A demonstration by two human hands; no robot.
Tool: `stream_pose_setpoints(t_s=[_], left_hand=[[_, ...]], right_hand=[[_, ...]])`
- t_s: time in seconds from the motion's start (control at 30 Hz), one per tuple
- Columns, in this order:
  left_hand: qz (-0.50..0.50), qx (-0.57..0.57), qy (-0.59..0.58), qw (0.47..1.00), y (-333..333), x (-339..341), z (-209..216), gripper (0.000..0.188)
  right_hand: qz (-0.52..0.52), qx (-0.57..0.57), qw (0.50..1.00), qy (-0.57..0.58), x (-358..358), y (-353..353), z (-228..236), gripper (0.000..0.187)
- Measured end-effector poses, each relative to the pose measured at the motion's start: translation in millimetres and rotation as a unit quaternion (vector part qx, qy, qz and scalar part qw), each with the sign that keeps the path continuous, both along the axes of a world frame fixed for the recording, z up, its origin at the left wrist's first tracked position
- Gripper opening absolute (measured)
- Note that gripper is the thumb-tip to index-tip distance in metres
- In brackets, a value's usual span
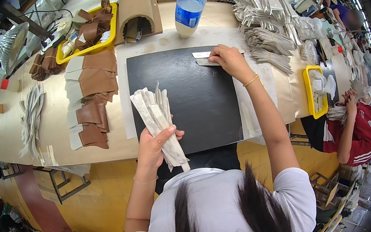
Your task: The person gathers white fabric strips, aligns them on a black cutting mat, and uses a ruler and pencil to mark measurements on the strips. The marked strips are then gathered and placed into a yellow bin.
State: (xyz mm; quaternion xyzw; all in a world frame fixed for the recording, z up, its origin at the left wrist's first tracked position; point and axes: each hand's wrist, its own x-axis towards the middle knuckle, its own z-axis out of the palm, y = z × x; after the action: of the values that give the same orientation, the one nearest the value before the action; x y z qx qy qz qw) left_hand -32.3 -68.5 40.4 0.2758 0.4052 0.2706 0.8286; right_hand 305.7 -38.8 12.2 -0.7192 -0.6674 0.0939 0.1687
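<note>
My left hand (157, 148) is closed around a bundle of long whitish-grey strips (152, 113), held upright over the near left edge of a black mat (183, 97). At the mat's far right corner, my right hand (230, 59) pinches a pale strip (209, 61). Just beyond it another pale strip (202, 54) lies on the mat, nearly parallel. The fingertips hide the right end of these strips.
Brown and white cut pieces (97, 76) overlap left of the mat. Behind stand a yellow tray (113, 29) of brown rolls, a cardboard tube (135, 6) and a bottle (189, 13). Bundled strips (268, 36) are piled far right. A co-worker in a red shirt (363, 133) sits at right.
</note>
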Motion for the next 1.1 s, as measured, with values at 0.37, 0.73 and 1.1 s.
stream_pose_setpoints(t_s=[0.37, 0.73, 1.1], left_hand=[[-0.024, 0.011, 0.033, 0.999, -8, 7, -4, 0.042], [-0.017, 0.025, 0.056, 0.998, -13, 5, -10, 0.039], [-0.025, 0.016, 0.055, 0.998, -11, 7, -4, 0.036]], right_hand=[[0.081, 0.183, 0.969, -0.148, -10, 0, -18, 0.014], [0.128, 0.094, 0.963, -0.218, -7, 10, -6, 0.018], [0.016, 0.200, 0.972, -0.124, -1, -30, -18, 0.025]])
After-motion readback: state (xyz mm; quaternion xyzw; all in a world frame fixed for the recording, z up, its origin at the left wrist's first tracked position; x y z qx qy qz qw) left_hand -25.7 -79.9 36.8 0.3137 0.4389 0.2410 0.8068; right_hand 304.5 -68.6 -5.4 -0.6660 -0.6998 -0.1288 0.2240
